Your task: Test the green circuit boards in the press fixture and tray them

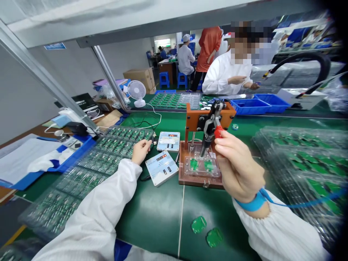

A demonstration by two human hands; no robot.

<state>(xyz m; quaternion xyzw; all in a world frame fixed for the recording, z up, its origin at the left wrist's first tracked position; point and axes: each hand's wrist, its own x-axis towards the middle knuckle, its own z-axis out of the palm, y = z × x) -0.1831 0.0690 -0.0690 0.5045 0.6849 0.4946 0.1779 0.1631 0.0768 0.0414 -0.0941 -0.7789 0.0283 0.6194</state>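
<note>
My right hand (236, 165) is closed round the red-tipped clamp lever (214, 123) of an orange and brown test fixture (202, 152). Two small green circuit boards (201, 165) sit under the fixture's clear plate. My left hand (140, 150) rests with curled fingers on the edge of a clear tray of green boards (108, 159), beside two small meters with red digits (161, 167). Two loose green boards (206, 231) lie on the green mat near me. A blue strap circles my right wrist.
Stacked clear trays of boards (301, 159) stand at the right. Blue bins (258, 103), a small white fan (137, 92) and more board trays lie at the back. A person in a white coat works opposite; others stand farther off.
</note>
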